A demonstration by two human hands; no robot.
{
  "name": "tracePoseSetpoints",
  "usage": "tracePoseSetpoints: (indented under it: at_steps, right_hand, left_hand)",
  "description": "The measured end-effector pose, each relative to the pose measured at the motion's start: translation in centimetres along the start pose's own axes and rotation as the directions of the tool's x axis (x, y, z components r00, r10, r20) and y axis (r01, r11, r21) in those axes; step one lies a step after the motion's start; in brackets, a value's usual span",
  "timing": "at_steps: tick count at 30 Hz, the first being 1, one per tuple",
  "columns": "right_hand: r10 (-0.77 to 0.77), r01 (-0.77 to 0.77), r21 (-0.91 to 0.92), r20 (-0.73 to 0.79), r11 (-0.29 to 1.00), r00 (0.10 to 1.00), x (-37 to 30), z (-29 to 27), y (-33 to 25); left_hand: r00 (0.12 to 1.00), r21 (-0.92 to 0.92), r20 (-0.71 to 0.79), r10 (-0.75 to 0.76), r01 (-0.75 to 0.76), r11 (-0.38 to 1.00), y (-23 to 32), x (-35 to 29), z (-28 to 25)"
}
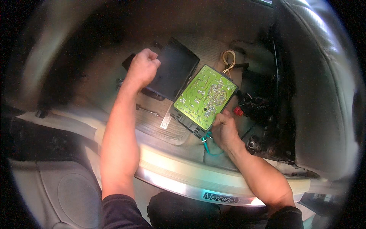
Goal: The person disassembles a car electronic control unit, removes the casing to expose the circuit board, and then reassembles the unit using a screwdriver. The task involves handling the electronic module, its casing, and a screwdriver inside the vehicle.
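A green circuit board (204, 97) in a black housing tilts over the car's floor mat, solder side up. My right hand (225, 129) is closed on its lower right edge, with the thumb along the rim. Connector sockets (187, 124) line the housing's near edge. To the left lies a flat black cover (175, 70). My left hand (144, 68) is at the cover's left edge with its fingers curled closed; what they hold, if anything, is hidden. Yellowish wires (228, 63) loop out behind the board, and a teal wire or cord (207, 145) hangs below it.
A ratchet-like metal tool (149, 110) lies on the ribbed floor mat (167, 131). Right of the board are loose black wiring and a red connector (238, 111). The metal door sill (171, 183) runs across in front of me. A grey seat (324, 95) stands at the right.
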State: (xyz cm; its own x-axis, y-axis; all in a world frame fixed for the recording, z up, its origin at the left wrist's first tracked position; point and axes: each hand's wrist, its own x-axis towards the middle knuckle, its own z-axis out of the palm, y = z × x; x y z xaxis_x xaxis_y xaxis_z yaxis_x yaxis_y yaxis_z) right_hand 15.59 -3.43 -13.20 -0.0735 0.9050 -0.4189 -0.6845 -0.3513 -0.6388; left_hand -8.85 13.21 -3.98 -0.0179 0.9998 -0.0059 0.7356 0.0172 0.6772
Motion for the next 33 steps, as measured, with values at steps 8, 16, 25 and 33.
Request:
tracePoseSetpoints:
  at_steps: [8, 16, 25, 33]
  right_hand:
    - [-0.004, 0.004, -0.011, -0.039, 1.000, 0.999, -0.8, 1.1, -0.7]
    - [-0.021, 0.018, -0.058, -0.047, 0.998, 0.999, -1.4, 2.1, -1.0]
    - [-0.079, 0.080, -0.056, 0.023, 0.995, 0.997, -1.4, 1.9, -0.8]
    - [-0.104, 0.106, -0.053, 0.043, 0.993, 0.994, -1.6, 2.2, -0.9]
  left_hand:
    - [0.999, 0.015, -0.006, -0.054, 0.054, 0.998, 0.5, -0.1, -0.4]
    - [0.999, 0.003, -0.053, -0.003, 0.003, 1.000, 0.0, -0.2, -0.7]
    - [0.996, 0.020, -0.080, 0.038, -0.036, 0.999, -0.3, 0.1, -1.0]
    - [0.995, 0.073, -0.089, 0.044, -0.038, 0.997, 0.6, -0.2, -1.1]
